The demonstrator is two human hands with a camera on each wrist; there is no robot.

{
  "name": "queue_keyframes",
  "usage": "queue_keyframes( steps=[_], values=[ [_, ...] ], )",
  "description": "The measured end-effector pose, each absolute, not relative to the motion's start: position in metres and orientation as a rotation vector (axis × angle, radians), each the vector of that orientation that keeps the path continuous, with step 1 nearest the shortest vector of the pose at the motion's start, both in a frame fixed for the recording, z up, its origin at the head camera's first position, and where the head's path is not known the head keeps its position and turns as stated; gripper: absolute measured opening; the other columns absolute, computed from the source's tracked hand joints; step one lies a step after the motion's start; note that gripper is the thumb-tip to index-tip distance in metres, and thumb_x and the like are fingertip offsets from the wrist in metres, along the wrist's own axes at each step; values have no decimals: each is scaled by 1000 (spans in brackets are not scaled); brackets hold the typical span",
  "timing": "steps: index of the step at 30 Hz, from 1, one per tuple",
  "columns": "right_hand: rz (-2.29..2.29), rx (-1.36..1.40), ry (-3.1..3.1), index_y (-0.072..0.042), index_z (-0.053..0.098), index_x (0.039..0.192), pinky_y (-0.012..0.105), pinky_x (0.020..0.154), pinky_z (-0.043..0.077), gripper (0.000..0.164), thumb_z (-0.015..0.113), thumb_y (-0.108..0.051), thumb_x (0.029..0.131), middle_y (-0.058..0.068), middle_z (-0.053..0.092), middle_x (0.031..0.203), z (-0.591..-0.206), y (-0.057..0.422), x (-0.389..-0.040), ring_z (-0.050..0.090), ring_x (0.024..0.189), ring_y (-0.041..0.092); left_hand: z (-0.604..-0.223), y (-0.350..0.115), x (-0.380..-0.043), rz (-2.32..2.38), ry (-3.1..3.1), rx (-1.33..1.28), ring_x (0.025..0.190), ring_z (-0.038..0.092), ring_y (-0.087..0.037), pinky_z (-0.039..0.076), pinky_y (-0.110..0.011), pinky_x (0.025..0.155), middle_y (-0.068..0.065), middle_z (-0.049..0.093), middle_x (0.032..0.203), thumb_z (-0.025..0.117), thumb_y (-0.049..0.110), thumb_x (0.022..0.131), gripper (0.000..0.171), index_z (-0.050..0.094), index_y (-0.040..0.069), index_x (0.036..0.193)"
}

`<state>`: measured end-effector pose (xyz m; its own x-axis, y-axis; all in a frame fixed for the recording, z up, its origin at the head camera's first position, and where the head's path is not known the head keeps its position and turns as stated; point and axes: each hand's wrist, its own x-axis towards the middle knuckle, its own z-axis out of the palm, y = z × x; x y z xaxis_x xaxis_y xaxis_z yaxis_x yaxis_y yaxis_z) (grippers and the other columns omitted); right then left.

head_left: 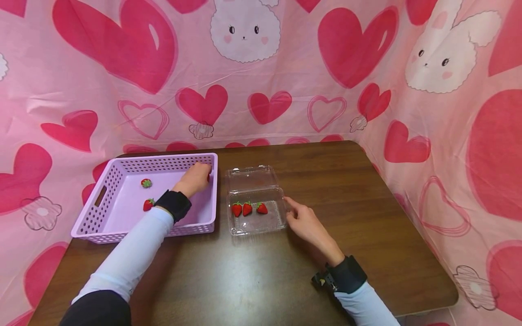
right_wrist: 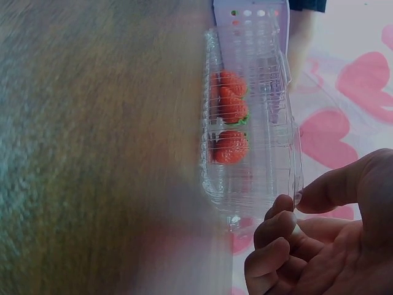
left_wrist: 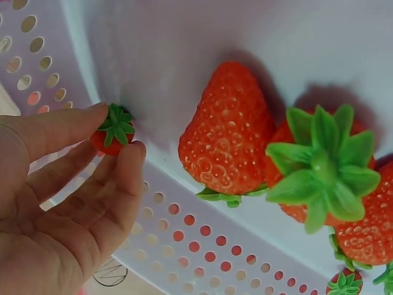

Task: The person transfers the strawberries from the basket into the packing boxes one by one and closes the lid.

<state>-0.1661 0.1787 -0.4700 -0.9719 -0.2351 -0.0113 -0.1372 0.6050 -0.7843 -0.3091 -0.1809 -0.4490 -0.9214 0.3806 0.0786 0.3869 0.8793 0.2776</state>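
Hanging behind the worktop [head_left: 326, 167] and down beside it, a pink cloth [head_left: 299, 74] shows big red hearts and white bunny faces [head_left: 244, 34]. The worktop is brown and looks like wood. On its left part sits a purple basket [head_left: 214, 194], with lots of little round holes in its walls. Just to the right of the basket, with a small gap between, is a clear plastic box [head_left: 261, 225]. It is open, and its lid [head_left: 252, 179] lies back on the far side.

The left hand [head_left: 195, 177] is down in the basket, by the right wall and close to the far corner. Its grip is pinching one strawberry [left_wrist: 112, 132] between the thumb and fingers. The right hand [head_left: 310, 226] is at the right side of the box, and its grip pinches the edge with thumb and finger. Each wrist wears a black band [head_left: 175, 204].

Smallest are the red strawberries with green leaves. Three strawberries [head_left: 247, 208] are inside the box, two side by side and one a bit to the right. More loose strawberries [head_left: 148, 204] lie on the basket floor.
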Motion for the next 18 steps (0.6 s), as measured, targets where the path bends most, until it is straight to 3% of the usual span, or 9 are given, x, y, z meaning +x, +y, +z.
queue_keyframes(
  steps=[18],
  values=[
    [-1317, -316, 2688, -3, 49, 156, 27, 52, 35, 54, 55, -6, 101, -3, 44, 68, -470, 179, -167, 41, 55, 12, -435, -186, -296, -498, -3011, -631, 76, 60, -39, 48, -51, 72, -18, 63, 77, 62, -8, 83, 8, 60, -2, 79]
  ],
)
